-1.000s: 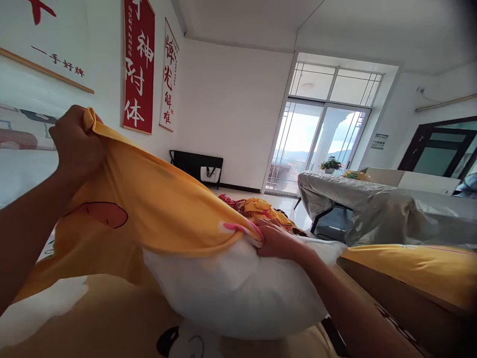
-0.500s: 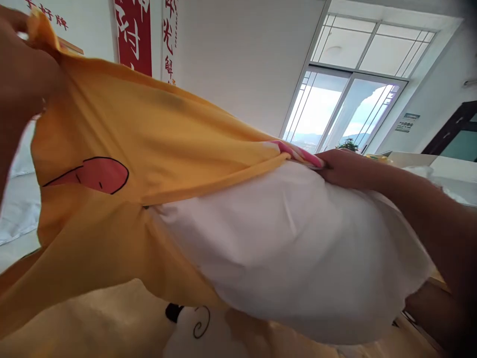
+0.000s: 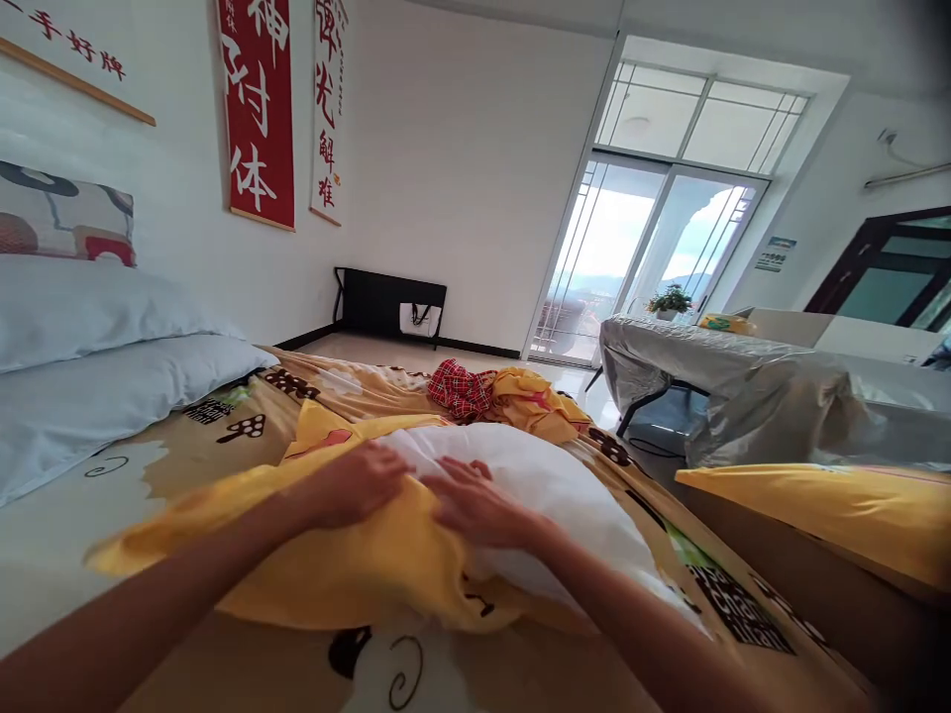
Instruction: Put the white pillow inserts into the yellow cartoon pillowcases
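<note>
A white pillow (image 3: 550, 465) lies on the bed, partly inside a yellow pillowcase (image 3: 349, 569). The pillow's right part is bare, while the case covers its left end and bunches up on the near side. My left hand (image 3: 364, 485) is closed on the pillowcase near its opening, fingers curled into the fabric. Close beside it, my right hand (image 3: 482, 505) lies on the pillow at the edge of the case, its fingers stretched out. A pink print shows on the far part of the case. The pillow's left end is hidden inside it.
White pillows (image 3: 126, 356) are stacked at the left of the bed. Red plaid cloth (image 3: 461, 391) and crumpled yellow cloth (image 3: 531, 401) lie at its far edge. A yellow pillow or cushion (image 3: 832, 505) is at right, near a plastic-covered table (image 3: 713, 356).
The pillow and pillowcase, held up and stretched between my hands before, have come down onto the bed. Both hands have moved in close together at the case's opening.
</note>
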`<state>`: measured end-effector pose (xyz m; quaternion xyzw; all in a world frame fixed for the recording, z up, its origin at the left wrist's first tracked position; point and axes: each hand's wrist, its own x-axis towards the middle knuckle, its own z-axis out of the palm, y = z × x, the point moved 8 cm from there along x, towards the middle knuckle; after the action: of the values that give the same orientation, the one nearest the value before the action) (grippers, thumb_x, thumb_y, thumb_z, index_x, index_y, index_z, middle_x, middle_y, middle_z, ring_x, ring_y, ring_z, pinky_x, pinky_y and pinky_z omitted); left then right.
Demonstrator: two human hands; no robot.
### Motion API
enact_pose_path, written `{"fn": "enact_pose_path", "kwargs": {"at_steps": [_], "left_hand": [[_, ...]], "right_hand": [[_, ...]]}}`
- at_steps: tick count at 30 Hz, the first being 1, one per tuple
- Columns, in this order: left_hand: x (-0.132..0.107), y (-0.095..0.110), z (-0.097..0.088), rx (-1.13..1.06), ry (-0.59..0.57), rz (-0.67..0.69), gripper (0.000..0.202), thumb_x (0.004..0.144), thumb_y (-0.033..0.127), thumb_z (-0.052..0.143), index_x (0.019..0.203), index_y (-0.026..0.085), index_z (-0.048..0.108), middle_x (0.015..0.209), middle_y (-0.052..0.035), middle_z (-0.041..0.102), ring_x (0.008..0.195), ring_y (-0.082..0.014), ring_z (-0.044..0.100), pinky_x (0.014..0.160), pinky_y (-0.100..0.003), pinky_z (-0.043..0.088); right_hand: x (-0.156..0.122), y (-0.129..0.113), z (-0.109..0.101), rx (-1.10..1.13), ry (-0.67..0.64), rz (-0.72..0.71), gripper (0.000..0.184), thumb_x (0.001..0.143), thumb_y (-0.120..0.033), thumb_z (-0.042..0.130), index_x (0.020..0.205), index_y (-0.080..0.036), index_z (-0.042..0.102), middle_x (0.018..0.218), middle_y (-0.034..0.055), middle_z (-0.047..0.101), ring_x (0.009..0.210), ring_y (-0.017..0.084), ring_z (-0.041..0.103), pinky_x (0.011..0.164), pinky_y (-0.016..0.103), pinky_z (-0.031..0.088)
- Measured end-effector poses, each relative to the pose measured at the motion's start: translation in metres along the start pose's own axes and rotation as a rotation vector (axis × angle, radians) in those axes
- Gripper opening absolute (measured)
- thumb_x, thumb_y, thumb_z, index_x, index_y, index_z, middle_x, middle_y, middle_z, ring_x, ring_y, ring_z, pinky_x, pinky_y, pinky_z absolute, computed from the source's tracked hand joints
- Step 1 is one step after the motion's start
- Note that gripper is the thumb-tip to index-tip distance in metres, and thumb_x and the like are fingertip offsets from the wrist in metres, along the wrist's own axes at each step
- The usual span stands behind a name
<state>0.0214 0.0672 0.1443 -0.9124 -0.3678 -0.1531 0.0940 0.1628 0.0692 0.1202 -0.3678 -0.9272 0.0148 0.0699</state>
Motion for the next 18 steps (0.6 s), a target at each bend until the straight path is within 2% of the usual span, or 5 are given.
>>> {"fn": "enact_pose_path", "kwargs": {"at_steps": [3,9,11,15,18], "left_hand": [[-0.008,0.013,0.047,-0.196,-0.165,0.023,0.035,0.097,0.035,0.033,0.119,0.021,0.056,0.118,-0.0069,0.063,0.108,-0.0211,0.057,0.093,-0.036,0.034],[-0.001,0.022,0.043,-0.192,-0.190,-0.004,0.034,0.093,0.041,0.038,0.081,0.016,0.058,0.086,-0.0061,0.064,0.088,-0.0229,0.059,0.088,-0.043,0.035],[0.008,0.040,0.040,-0.159,-0.202,0.026,0.037,0.092,0.040,0.039,0.070,0.015,0.056,0.075,-0.0062,0.065,0.078,-0.0218,0.061,0.089,-0.043,0.037],[0.024,0.088,0.045,-0.156,-0.271,0.049,0.021,0.080,0.027,0.049,0.072,0.014,0.063,0.076,-0.0120,0.069,0.073,-0.0257,0.065,0.069,-0.036,0.046],[0.031,0.119,0.048,-0.219,-0.410,0.030,0.020,0.073,0.024,0.050,0.074,0.013,0.067,0.081,-0.0148,0.071,0.072,-0.0274,0.066,0.057,-0.033,0.043]], "right_hand": [[-0.013,-0.015,0.019,0.012,-0.132,-0.057,0.069,0.084,-0.051,0.054,0.145,-0.025,0.034,0.153,0.0171,0.026,0.143,0.034,0.015,0.109,0.059,0.015],[-0.039,0.011,0.029,-0.003,-0.304,0.030,0.108,0.063,-0.023,0.072,0.151,-0.030,0.009,0.158,0.0128,0.000,0.143,0.037,-0.001,0.108,0.062,0.008],[-0.032,0.021,0.040,-0.098,-0.173,0.096,0.097,0.064,-0.015,0.068,0.149,-0.029,0.022,0.157,0.0151,0.010,0.142,0.039,0.009,0.107,0.061,0.014],[-0.003,0.011,0.057,-0.146,-0.023,-0.019,0.033,0.085,-0.017,0.050,0.115,-0.020,0.063,0.119,0.0138,0.061,0.110,0.027,0.053,0.096,0.043,0.036],[0.027,0.000,0.026,0.016,0.002,-0.108,0.031,0.079,-0.011,0.053,0.102,-0.022,0.070,0.097,0.0065,0.070,0.092,0.020,0.060,0.086,0.032,0.043]]}}
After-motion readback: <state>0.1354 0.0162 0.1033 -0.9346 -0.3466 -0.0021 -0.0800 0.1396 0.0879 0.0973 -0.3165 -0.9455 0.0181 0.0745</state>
